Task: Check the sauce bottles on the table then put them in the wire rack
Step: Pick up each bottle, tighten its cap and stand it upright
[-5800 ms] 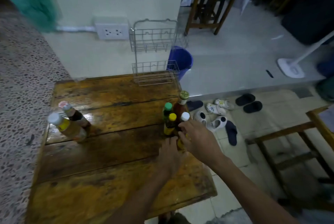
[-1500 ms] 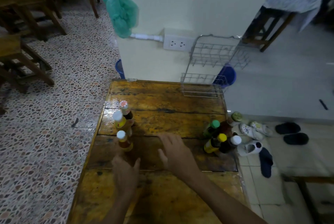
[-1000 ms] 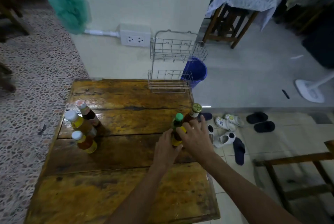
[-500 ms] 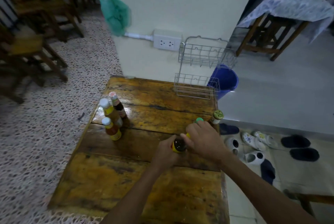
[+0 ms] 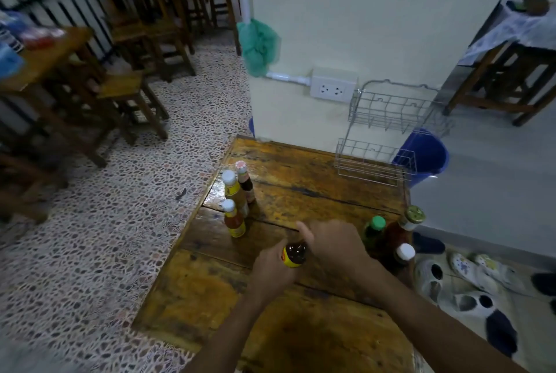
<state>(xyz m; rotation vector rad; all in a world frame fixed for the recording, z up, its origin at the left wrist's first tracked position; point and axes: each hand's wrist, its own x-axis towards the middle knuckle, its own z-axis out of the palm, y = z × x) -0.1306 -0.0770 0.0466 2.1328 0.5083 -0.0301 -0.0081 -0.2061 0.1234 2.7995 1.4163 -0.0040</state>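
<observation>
Hands both closed on dark sauce bottle (image 5: 294, 255) above desk (image 5: 301, 339) centre: left hand (image 5: 272, 270) wraps body, right hand (image 5: 337, 244) covers top; wire rack (image 5: 388, 135) stands at far edge.

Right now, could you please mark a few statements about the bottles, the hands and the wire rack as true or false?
1. The wire rack holds two bottles. False: both tiers are empty.
2. Both hands are on the dark bottle. True: left hand, right hand.
3. Three bottles stand near the table's left edge. True.
4. The green-capped bottle lies on its side. False: it stands upright.
</observation>
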